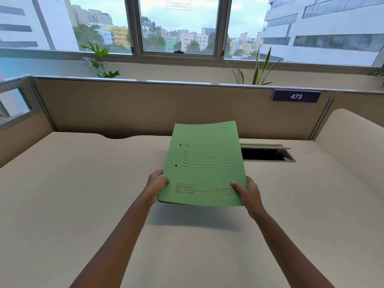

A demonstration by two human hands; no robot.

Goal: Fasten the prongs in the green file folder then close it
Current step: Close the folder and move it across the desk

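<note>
- Overhead, a beige desk (83, 204) lies under the lifted green file folder (204, 163), shut and tilted up for inspection.
- Left hand (156, 187) and right hand (248, 193) each pinch a near corner, thumbs on top, steadying it level.

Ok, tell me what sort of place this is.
Most likely an office cubicle, high up: a partition with the number plate 473, a desk with a cable hatch, and city buildings outside the windows.

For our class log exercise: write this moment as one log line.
folder: green file folder, closed, held above desk | left hand: gripping near-left corner | right hand: gripping near-right corner
</note>
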